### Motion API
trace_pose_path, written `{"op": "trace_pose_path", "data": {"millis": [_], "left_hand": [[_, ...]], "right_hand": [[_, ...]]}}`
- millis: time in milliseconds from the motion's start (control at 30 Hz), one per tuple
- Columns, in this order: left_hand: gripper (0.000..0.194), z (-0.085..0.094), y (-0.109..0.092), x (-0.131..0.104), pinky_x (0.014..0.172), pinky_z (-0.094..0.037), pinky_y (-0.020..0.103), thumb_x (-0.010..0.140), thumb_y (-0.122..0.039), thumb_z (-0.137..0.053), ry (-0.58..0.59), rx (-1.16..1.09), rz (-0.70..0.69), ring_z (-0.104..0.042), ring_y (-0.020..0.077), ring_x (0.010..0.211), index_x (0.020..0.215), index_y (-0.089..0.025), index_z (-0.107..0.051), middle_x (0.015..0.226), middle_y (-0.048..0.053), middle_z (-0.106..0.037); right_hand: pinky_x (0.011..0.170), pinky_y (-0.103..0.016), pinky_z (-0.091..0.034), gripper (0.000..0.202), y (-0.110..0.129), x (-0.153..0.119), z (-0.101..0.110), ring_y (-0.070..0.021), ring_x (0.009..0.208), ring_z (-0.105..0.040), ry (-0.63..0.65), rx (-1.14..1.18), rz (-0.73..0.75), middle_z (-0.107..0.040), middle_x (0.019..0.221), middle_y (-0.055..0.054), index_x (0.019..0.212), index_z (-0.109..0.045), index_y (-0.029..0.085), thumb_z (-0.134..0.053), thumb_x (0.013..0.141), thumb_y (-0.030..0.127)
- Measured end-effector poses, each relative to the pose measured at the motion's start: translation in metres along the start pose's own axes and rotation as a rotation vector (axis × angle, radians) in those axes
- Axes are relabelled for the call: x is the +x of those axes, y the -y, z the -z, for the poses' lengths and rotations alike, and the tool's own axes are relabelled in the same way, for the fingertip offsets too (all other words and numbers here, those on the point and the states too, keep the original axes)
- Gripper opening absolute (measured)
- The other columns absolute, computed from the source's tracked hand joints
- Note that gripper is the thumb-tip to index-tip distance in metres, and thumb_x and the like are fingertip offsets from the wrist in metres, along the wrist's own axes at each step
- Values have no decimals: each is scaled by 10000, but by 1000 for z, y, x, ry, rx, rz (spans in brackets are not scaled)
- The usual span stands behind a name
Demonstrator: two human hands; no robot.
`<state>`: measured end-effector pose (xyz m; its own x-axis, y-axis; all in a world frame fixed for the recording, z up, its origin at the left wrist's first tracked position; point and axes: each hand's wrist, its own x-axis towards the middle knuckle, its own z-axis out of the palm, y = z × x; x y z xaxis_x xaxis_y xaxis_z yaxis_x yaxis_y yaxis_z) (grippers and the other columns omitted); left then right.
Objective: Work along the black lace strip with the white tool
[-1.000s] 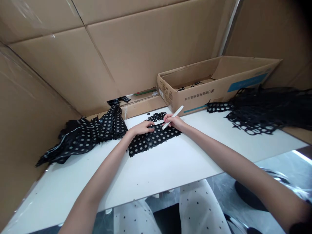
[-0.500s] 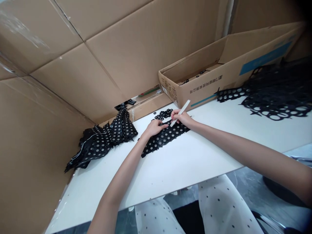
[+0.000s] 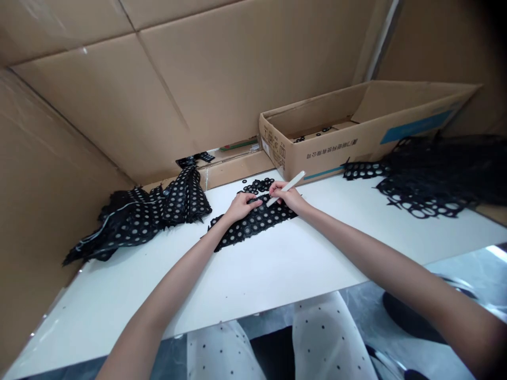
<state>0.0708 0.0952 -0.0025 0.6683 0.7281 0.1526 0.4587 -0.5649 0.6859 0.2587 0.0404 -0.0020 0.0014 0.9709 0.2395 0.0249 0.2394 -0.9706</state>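
A black sheet with rows of round rings and holes (image 3: 253,226) lies flat on the white table. My left hand (image 3: 241,207) rests on its upper edge, thumb and fingers apart, pressing on the sheet. In my right hand (image 3: 288,196) is a slim white stick (image 3: 292,182), held like a pen, its lower end touching or just above the sheet; I cannot tell which. Just behind my hands lies a small pile of loose black rings (image 3: 259,185).
To the left is a heap of black perforated sheets (image 3: 158,208). An open cardboard box (image 3: 328,153) with some black rings inside stands at the back. A tangle of punched-out black webbing (image 3: 439,174) sits at right. Cardboard walls (image 3: 245,68) rise behind the white table (image 3: 273,269).
The view has tilted and shifted, so the table's things appear further left. Both hands stay at the sheet, the stick still in my right hand.
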Motion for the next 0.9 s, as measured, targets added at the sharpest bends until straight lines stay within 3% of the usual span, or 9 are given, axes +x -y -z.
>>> {"op": "trace_pose_path", "data": {"millis": [167,433,633,767,900], "left_hand": [[366,0,-2,-1,565,-271,241,764,-442,-541,-78,-96,-19,-344,102,562,552,-149,-487,540,-44,-389],[357,0,-4,-2,557,-248,248,762,-414,-541,-165,-126,-51,-340,103,567,538,-142,-484,534,-42,-373],[333,1,4,2,541,-243,246,754,-412,-536,-75,-181,-21,-334,104,542,556,-146,-507,525,-41,-394],[327,2,4,3,533,-235,245,754,-417,-525,-28,-248,0,-314,101,530,567,-150,-496,528,-41,-379],[344,5,2,3,522,-220,247,750,-443,-525,-4,-320,30,-284,96,506,566,-155,-487,519,-45,-359]], "right_hand": [[437,-240,-250,264,2,-3,-2,-100,410,-353,25,-101,21,-369,449,49,640,-506,191,-472,817,384],[475,-239,-266,306,-5,-5,-12,-114,520,-364,61,-272,85,-390,559,29,625,-477,188,-456,842,403],[496,-252,-279,246,6,-5,-8,-121,456,-376,127,-246,4,-405,448,55,702,-516,198,-496,816,415],[534,-245,-305,232,8,-4,0,-123,495,-425,202,-230,-5,-475,488,59,787,-532,198,-582,759,423],[567,-241,-321,237,4,-1,8,-116,525,-444,195,-133,-6,-488,519,57,759,-516,193,-611,733,408]]}}
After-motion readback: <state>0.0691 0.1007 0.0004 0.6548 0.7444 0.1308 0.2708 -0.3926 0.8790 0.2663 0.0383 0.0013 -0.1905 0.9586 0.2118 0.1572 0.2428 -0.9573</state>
